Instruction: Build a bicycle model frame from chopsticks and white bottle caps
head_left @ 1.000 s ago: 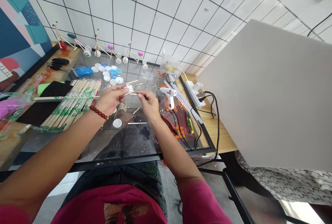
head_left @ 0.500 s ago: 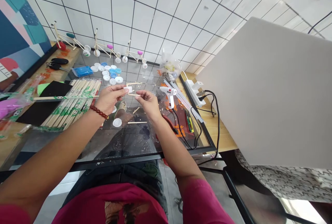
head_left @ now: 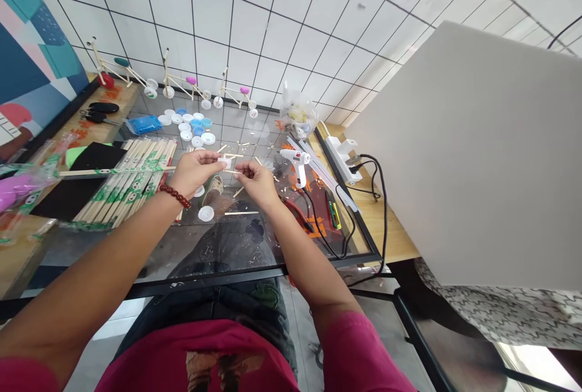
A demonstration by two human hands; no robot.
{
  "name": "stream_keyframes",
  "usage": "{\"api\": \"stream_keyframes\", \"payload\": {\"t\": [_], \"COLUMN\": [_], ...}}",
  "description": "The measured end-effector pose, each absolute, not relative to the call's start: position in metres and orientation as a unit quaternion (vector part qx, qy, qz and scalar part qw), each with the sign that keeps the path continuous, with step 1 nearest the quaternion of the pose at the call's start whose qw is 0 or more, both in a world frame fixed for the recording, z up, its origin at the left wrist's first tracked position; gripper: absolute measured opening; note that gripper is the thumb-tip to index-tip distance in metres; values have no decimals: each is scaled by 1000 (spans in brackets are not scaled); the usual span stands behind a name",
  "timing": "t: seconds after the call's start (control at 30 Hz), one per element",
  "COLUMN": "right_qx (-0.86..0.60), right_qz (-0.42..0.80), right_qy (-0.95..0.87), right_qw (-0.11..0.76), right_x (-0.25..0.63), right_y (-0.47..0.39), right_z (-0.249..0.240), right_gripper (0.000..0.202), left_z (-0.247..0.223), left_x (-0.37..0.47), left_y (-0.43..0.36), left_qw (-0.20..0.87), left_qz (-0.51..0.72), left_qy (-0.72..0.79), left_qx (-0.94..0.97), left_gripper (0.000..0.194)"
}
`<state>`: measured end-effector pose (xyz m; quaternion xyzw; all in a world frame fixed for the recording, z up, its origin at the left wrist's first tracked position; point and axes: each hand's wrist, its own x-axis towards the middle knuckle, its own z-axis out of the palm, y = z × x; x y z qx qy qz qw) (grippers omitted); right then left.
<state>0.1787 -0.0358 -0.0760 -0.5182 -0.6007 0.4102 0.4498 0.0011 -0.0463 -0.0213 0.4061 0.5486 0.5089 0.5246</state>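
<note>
My left hand [head_left: 195, 169] is closed, pinching a small white plastic cap [head_left: 224, 163] between thumb and fingers above the glass table. A short thin wooden stick [head_left: 233, 156] sticks out beside the cap. My right hand [head_left: 258, 183] has thumb and fingertips pressed together on another thin wooden stick [head_left: 232, 172], whose far end reaches to the cap. Whether that stick is fixed to the cap I cannot tell. Below the hands, a loose stick [head_left: 240, 213] and a white cap [head_left: 206, 214] lie on the glass. A white glue gun [head_left: 296, 165] stands right of my right hand.
Several white and blue caps [head_left: 197, 130] lie behind my left hand. Small tricycle-like stick models [head_left: 182, 80] line the wall. Wrapped chopsticks [head_left: 131, 183] are at left. Pliers [head_left: 297, 215], a cutter [head_left: 333, 211], glue sticks [head_left: 322, 171] and a power strip [head_left: 339, 156] are at right.
My right hand has moved slightly left and closer to the cap, with its stick. The cap and the stick beside it have turned a little in my left hand.
</note>
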Motion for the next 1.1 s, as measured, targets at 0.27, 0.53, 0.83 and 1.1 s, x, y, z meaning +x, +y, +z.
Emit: {"api": "stream_keyframes", "payload": {"t": [0.27,0.53,0.83,1.1], "right_qx": [-528,-526,-539,-563], "right_qz": [281,236,225,156], "right_qy": [-690,-726,-735,-758], "right_qw": [407,374,345,291], "right_x": [180,180,183,191], "right_y": [-40,-39,-35,-43], "right_z": [-76,-82,-85,-65], "right_gripper": [11,16,21,36], "left_z": [-37,-42,-40,-43], "left_x": [-6,-7,-6,-10], "left_y": [-39,-37,-37,-35], "left_qw": [505,495,502,477], "left_qz": [478,464,457,438], "left_qy": [571,585,589,605], "left_qx": [436,444,439,462], "left_gripper": [38,38,36,33]}}
